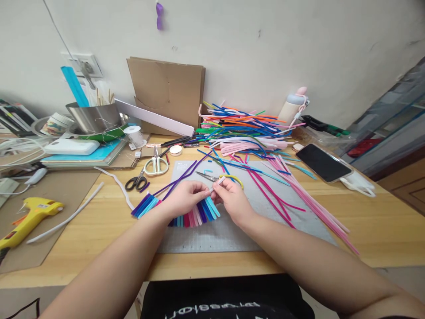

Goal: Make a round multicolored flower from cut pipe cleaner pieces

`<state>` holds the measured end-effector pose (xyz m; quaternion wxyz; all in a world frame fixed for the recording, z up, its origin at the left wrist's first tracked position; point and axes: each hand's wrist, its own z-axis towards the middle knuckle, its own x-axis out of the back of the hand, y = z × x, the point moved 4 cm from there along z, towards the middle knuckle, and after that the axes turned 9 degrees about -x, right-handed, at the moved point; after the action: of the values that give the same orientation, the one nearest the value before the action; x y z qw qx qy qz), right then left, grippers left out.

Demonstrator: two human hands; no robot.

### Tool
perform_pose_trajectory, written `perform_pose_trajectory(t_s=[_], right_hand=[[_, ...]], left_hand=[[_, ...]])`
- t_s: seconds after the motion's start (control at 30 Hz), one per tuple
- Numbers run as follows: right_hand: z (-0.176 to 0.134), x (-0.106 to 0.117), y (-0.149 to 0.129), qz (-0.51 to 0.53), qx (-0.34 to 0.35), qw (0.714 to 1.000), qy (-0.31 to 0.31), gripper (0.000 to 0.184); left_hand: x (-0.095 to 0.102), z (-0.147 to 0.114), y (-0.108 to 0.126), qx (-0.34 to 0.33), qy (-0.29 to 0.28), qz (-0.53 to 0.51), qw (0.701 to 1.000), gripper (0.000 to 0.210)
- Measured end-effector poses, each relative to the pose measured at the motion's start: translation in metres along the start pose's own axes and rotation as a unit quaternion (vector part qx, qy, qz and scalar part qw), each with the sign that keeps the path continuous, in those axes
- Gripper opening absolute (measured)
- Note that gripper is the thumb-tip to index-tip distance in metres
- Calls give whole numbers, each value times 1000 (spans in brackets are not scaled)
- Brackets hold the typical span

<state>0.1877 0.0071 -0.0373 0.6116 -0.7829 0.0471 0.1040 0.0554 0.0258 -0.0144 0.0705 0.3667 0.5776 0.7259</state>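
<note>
Over the grey cutting mat (186,243), my left hand (186,198) and my right hand (234,199) meet with fingers pinched. Between them is a pale pipe cleaner (220,181), its end sticking out past my right fingertips. A row of short pipe cleaner pieces (198,215) in blue, light blue, purple and pink hangs below my left fingers, like a fringe. More of that row (144,206) shows left of my left wrist, which covers its middle. Just behind my right fingertips lie yellow-handled scissors (236,179) on the mat.
Long pink pipe cleaners (308,201) and magenta ones (270,195) lie right of my hands. A mixed heap (245,130) sits before the wall. White-handled scissors (156,165), black-handled scissors (137,180) and a yellow glue gun (31,217) lie left; a phone (323,162) lies right.
</note>
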Motion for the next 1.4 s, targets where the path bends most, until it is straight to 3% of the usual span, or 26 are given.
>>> perform_pose_trajectory(t_s=[0.27,0.43,0.57,0.63,0.67,0.7,0.73,0.8,0.83,0.93,1.13,1.27,1.4], right_hand=[[1,2,0,13,-12,1000,1,27],[4,3,1,11,-4,1000,-6,29],[8,6,-8,-61,1,997,-37,30],[14,22,-25,-138,18,990,0,34],[18,36,-38,-203,56,976,52,34],[21,53,-52,-302,99,940,122,31],[25,69,-63,-424,110,879,190,27],[35,105,-74,-606,23,746,276,22],[41,120,-75,-624,-11,732,274,19],[56,147,-66,-642,-62,726,238,14],[68,154,-51,-647,-81,729,208,17],[64,159,-59,-643,-73,729,224,22],[63,158,-81,-660,-37,706,254,28]], left_hand=[[2,0,-6,25,25,-33,999,36],[5,2,-10,25,71,-100,992,36],[5,4,-11,10,77,-104,992,31],[7,3,-12,25,98,-86,991,32],[8,3,-13,32,104,-75,991,33],[8,3,-13,38,107,-65,991,33],[8,3,-12,40,107,-57,992,33],[7,2,-11,37,107,-43,993,32],[6,2,-10,34,106,-37,993,31],[5,2,-9,27,105,-17,994,31],[4,3,-11,17,108,6,994,30],[4,3,-13,20,104,20,994,30],[4,3,-15,24,104,34,994,30]])
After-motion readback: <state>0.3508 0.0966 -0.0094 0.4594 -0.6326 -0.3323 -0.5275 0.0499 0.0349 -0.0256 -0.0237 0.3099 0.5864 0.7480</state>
